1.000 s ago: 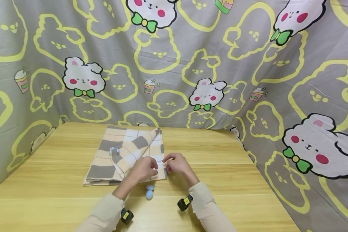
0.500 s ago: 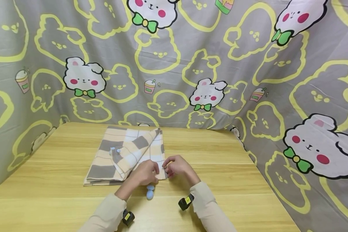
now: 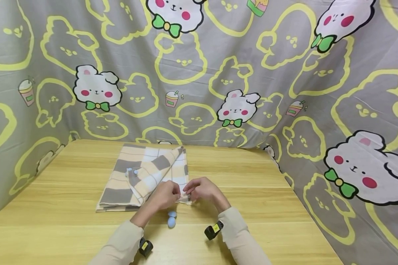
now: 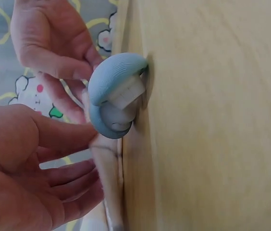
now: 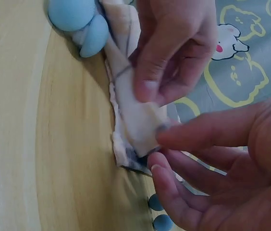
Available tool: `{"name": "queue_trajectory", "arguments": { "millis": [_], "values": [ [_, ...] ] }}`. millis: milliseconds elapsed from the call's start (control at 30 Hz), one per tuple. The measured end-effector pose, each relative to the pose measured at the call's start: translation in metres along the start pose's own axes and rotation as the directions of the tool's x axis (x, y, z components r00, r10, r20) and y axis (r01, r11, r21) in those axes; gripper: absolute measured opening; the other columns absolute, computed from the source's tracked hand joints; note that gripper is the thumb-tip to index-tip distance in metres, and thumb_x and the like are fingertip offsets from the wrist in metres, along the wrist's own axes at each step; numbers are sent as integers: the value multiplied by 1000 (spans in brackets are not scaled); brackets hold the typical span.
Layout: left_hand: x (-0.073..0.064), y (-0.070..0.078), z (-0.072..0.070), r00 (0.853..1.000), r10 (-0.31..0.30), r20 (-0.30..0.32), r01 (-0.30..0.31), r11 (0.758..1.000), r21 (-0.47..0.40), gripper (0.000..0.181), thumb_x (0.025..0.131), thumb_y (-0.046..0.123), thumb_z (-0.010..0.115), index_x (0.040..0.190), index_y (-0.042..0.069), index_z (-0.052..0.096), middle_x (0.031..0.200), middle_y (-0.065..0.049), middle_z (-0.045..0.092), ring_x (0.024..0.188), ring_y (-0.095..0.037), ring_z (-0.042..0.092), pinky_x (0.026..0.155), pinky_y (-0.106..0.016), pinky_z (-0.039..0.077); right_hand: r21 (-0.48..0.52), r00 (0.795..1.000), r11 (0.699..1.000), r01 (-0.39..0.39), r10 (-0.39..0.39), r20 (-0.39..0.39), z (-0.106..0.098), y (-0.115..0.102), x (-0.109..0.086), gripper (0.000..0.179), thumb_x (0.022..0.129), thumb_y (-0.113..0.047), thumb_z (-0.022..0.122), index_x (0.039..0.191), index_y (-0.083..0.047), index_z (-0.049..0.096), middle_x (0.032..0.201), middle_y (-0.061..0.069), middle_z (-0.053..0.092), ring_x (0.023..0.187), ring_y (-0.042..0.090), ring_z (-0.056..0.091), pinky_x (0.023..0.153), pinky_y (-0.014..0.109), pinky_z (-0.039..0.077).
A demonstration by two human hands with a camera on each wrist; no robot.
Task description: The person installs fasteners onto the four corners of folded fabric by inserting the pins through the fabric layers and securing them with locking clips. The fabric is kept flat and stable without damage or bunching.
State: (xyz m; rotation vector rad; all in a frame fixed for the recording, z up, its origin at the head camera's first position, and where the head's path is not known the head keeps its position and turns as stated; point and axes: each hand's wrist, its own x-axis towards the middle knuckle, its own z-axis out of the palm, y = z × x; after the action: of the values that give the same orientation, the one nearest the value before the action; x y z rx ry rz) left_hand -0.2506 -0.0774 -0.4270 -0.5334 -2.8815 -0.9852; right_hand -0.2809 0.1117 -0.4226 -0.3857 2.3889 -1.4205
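A plaid cloth (image 3: pixel 117 194) in beige, grey and white lies folded on the table. My left hand (image 3: pixel 164 195) pinches its near right corner between thumb and fingers. My right hand (image 3: pixel 204 189) comes from the right side; in the right wrist view its thumb and finger pinch the tip of the raised cloth corner (image 5: pixel 142 127). Just in front of the left hand rests a blue, mushroom-shaped clip (image 3: pixel 171 221) with a whitish inner part. Two small blue balls (image 5: pixel 163 222) show below the right hand in its wrist view; the hand hides them from the head view.
Another small light-blue piece (image 3: pixel 131 172) sits on the folded-over flap of the cloth. The wooden table (image 3: pixel 245 173) runs back to a grey curtain (image 3: pixel 192 73) with rabbit prints, which also closes off both sides.
Both hands have come closer together at the near right corner of the cloth. The left hand dipped to the edge, then rose slightly, and the corner is lifted. The blue clip stays put.
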Motion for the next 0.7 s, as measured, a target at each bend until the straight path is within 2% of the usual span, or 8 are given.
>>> {"name": "queue_trajectory", "arguments": {
  "millis": [67,200,267,400,567,700],
  "values": [
    [1,-1,-1,1000,-24,-15,23,999,-27,18,87,2,71,71,10,67,62,4,59,62,-13,52,59,-28,43,-49,1000,999,10,-12,-23,1,1,1,34,69,11,65,100,0,76,89,10,75,74,12,62,61,28,51],
    [4,0,-3,998,-58,-39,55,996,-73,16,90,1,69,75,8,67,64,1,58,60,-14,51,56,-27,42,-97,994,995,23,-33,-105,7,3,3,16,81,0,75,97,-1,77,79,5,71,66,14,59,58,24,48],
    [4,1,-4,997,-62,-52,57,994,-89,12,90,2,69,79,6,69,66,0,62,61,-13,54,56,-27,44,-81,990,997,19,-31,-140,11,2,3,13,85,-5,75,97,0,77,79,5,71,67,14,61,59,24,49],
    [5,1,-4,995,-64,-79,54,992,-115,8,90,6,73,83,7,72,71,-2,69,63,-11,59,57,-26,48,-62,982,998,17,-28,-188,14,1,4,15,88,-9,74,100,-1,77,88,8,73,74,14,62,66,26,51],
    [5,1,-3,991,-60,-120,44,990,-137,11,90,5,73,79,7,73,65,0,66,57,-11,54,54,-25,43,-8,973,1000,29,-30,-227,17,0,5,17,88,-12,74,102,-2,77,93,9,74,77,13,63,71,29,54],
    [7,0,-3,985,-52,-167,27,988,-150,10,88,3,74,78,5,74,67,-1,69,59,-10,55,56,-25,45,70,969,996,49,-31,-246,14,-1,4,18,90,-11,73,104,-1,77,97,11,75,79,16,67,75,34,58]
  ]
}}
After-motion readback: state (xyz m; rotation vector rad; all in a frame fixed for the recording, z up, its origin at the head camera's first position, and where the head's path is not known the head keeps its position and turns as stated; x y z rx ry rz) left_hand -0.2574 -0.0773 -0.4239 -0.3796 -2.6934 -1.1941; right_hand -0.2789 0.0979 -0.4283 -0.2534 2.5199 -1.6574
